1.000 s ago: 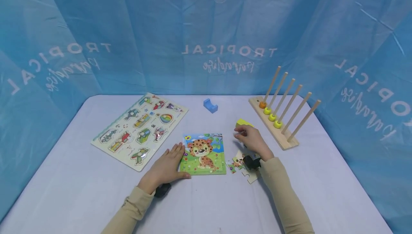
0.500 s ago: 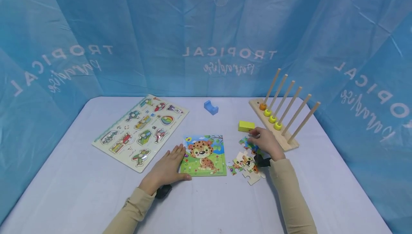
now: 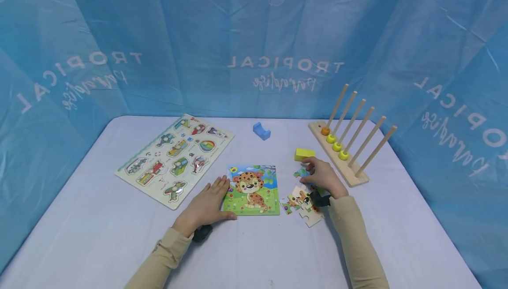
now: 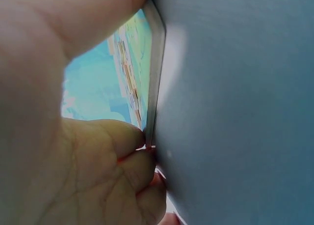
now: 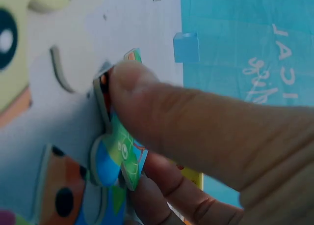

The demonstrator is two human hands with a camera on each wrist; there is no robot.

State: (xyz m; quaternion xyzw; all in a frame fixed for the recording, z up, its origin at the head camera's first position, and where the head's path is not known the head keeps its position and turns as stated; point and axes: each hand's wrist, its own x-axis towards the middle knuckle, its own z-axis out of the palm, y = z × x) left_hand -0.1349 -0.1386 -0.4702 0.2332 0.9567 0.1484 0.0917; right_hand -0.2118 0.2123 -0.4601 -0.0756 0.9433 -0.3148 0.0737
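A square puzzle board (image 3: 262,183) with a cartoon leopard on it lies flat at mid-table. My left hand (image 3: 204,205) lies along its left side with fingers extended; the thumb is at the lower left corner. In the left wrist view, thumb and fingertips touch the board's edge (image 4: 156,72). To the right of the board, my right hand (image 3: 323,178) pinches a blue and green jigsaw piece (image 5: 130,158) between thumb and fingers. Loose leopard jigsaw pieces (image 3: 313,218) lie below that hand, partly hidden by it and the wrist camera.
Just beyond my right hand sits a yellow block (image 3: 304,154). A blue notched block (image 3: 262,131) stands farther back. At the right is a wooden peg stand (image 3: 356,178) with tall rods and several beads. A vehicle puzzle board (image 3: 158,195) lies at the left.
My right hand has drawn back from the yellow block toward the loose pieces, uncovering the block, and now pinches a piece. My left hand stays at the leopard board.
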